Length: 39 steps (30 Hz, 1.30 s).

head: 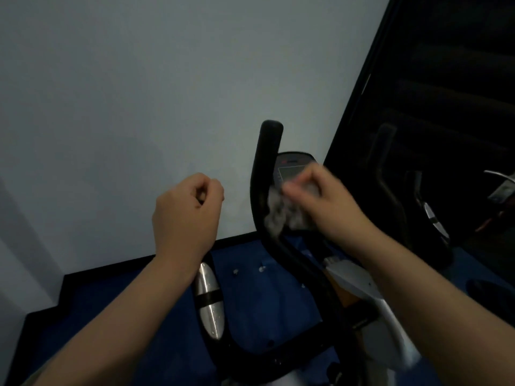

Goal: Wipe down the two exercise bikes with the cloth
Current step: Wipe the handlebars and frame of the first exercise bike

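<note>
Blue floor lies below as my right hand grips the cloth against the near bike's handlebar beside its console; my left hand hangs curled, empty. Next, I'd guess, the console.

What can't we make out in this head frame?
- Right hand and cloth: motion-blurred, so the exact grip and where the cloth touches are unclear.
- Console: lower part hidden by that hand; screen text too dim to read.
- Second bike: only dark shapes by the right edge.
- Near bike: seat and base cut off by the bottom edge.
- Left hand: curled, seen from the back; it appears to hold nothing.
</note>
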Tool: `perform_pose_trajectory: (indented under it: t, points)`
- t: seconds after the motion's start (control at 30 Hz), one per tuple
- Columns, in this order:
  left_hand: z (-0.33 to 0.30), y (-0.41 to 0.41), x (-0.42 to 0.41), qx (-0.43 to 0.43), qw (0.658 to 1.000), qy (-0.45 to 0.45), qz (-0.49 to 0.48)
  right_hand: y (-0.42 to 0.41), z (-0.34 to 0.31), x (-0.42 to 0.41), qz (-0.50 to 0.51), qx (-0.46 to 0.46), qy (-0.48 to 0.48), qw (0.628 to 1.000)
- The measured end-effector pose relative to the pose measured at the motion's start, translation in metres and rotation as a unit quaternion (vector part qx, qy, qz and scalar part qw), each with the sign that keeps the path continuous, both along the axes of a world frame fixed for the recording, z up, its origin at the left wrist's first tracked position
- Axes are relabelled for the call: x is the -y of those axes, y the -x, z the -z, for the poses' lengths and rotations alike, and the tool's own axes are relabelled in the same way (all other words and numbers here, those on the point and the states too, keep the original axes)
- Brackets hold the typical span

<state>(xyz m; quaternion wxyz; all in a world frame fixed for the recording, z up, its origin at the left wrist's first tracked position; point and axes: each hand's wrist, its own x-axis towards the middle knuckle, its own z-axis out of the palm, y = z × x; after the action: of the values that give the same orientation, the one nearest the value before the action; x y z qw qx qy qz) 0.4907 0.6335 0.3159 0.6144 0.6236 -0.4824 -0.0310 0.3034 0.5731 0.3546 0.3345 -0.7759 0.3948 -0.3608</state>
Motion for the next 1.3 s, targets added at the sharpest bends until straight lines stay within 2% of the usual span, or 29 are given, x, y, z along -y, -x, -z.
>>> perform_pose_trajectory:
  t: [0.07,0.1,0.17,0.27,0.4,0.47,0.57,0.67,0.77,0.83,0.9,1.0,1.07,1.17,1.3]
  points:
    - [0.000,-0.001,0.000,-0.004,1.000,-0.001,-0.001,-0.027,-0.003,-0.001,0.021,0.088,-0.006,0.996]
    - [0.000,-0.001,0.000,-0.003,1.000,-0.002,-0.002,-0.036,0.001,-0.005,0.022,0.092,-0.006,0.995]
    - [0.000,0.000,0.001,0.001,1.000,-0.002,-0.006,-0.027,0.020,-0.017,-0.004,0.025,0.022,0.999]
    - [0.002,0.001,0.001,-0.011,1.000,-0.008,-0.010,0.033,0.040,-0.035,-0.053,-0.035,-0.032,0.998]
    - [-0.003,0.006,-0.003,-0.006,0.999,-0.049,-0.008,0.088,0.027,-0.036,-0.077,-0.166,-0.077,0.980]
    - [-0.008,0.011,-0.008,0.004,0.997,-0.069,-0.017,0.079,0.026,-0.032,-0.037,-0.102,-0.085,0.990]
    - [-0.009,0.037,-0.029,0.074,0.996,-0.034,-0.047,0.052,0.048,-0.050,0.069,0.002,-0.066,0.995]
    - [-0.003,0.087,-0.064,0.079,0.996,-0.012,0.039,0.070,0.083,-0.094,0.139,0.016,0.017,0.990]
    - [0.015,0.127,-0.095,0.041,0.983,-0.086,0.158,0.113,0.098,-0.125,0.116,-0.045,0.058,0.991]
    - [0.030,0.139,-0.109,0.082,0.965,-0.155,0.195,0.129,0.092,-0.123,0.078,-0.107,0.080,0.988]
    - [0.039,0.142,-0.115,0.126,0.947,-0.205,0.210,0.124,0.080,-0.105,0.104,-0.074,0.103,0.986]
    - [0.043,0.141,-0.118,0.153,0.942,-0.236,0.181,0.082,0.071,-0.085,0.162,0.010,0.060,0.985]
    - [0.045,0.138,-0.122,0.173,0.936,-0.256,0.165,0.066,0.083,-0.094,0.155,0.005,0.060,0.986]
    - [0.050,0.134,-0.128,0.168,0.930,-0.274,0.179,0.096,0.105,-0.123,0.119,-0.013,0.101,0.988]
    - [0.054,0.133,-0.126,0.164,0.928,-0.268,0.198,0.120,0.089,-0.118,0.076,-0.020,0.110,0.991]
